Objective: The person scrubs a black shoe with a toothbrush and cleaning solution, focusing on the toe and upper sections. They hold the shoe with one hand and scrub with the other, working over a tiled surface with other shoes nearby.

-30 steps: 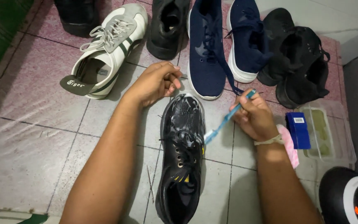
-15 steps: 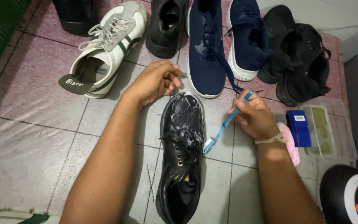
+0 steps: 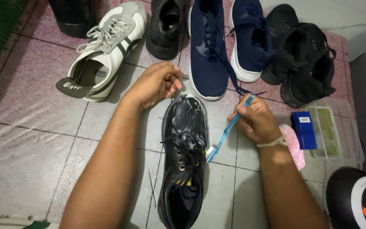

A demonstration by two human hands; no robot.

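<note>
Soapy black shoe, blue toothbrush, seemingly green-striped white sneaker.

A home's tiled floor, a row of household shoes.

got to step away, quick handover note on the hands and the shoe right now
Left hand: at the toe of the black shoe, fingers curled, holding nothing clearly visible.
Right hand: grips a blue toothbrush, bristles at the shoe's right side.
The shoe lies on the tiled floor, toe away from the person.
Done: white lather covers the toe.
Left: heel and rear part look unlathered.
</note>
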